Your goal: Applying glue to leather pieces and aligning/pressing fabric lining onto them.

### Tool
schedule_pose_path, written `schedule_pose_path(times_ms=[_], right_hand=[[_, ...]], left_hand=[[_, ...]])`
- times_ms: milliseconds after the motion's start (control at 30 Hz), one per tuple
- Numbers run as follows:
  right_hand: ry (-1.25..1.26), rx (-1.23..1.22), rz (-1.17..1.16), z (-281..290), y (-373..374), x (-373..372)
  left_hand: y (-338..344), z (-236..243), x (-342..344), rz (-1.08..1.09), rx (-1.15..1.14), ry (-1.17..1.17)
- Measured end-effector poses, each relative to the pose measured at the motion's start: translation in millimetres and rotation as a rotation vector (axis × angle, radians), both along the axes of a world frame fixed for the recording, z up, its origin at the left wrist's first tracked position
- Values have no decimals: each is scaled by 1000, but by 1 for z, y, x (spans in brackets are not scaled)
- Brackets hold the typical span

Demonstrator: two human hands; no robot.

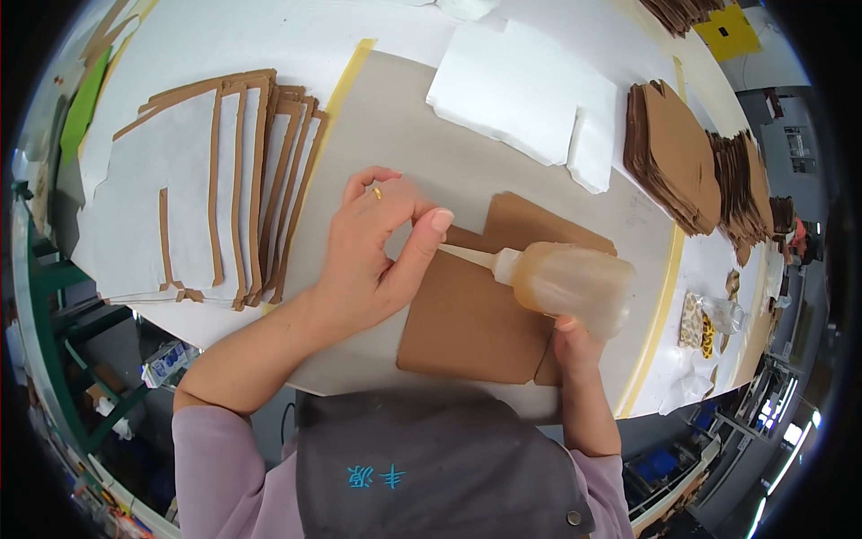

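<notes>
My right hand [579, 346] is wrapped around a translucent squeeze bottle [575, 283] with a pale amber liquid inside; most of its fingers are hidden under the bottle. The bottle lies tilted over, its long thin nozzle [469, 255] pointing left. Close to the nozzle tip, my left hand [377, 242] has its thumb and forefinger pressed together and the other fingers curled; whatever they may pinch is hidden. A gold ring [378, 193] sits on one finger. Beneath both hands, a brown leather-like cut piece [476, 323] lies on the grey mat [350, 144].
At left, several white-faced panels with brown edges [193, 198] overlap in a fanned stack. White cut sheets [521, 90] lie beyond the bottle. Brown piece stacks [673, 162] stand at right, near small plastic bags [705, 323]. Yellow tape [651, 346] borders the mat.
</notes>
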State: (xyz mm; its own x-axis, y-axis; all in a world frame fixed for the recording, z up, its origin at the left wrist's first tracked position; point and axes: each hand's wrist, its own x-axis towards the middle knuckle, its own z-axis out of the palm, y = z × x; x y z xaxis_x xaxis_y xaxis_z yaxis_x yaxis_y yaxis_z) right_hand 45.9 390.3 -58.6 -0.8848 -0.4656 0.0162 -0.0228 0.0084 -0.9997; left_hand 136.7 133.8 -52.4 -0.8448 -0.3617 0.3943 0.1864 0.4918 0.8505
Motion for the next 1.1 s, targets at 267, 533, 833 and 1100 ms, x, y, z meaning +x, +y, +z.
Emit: schedule_pose_path(times_ms=[267,533,833,1100], right_hand=[[-178,-41,249,4,17,7],[-332,-336,-184,8,55,-7],[88,-114,-372,10,129,-117],[65,-37,-412,14,120,-125]], left_hand=[[-2,-1,-6,15,7,31],[5,-7,-17,43,48,-50],[2,-18,-14,138,185,-250],[5,-23,-21,166,201,-226]])
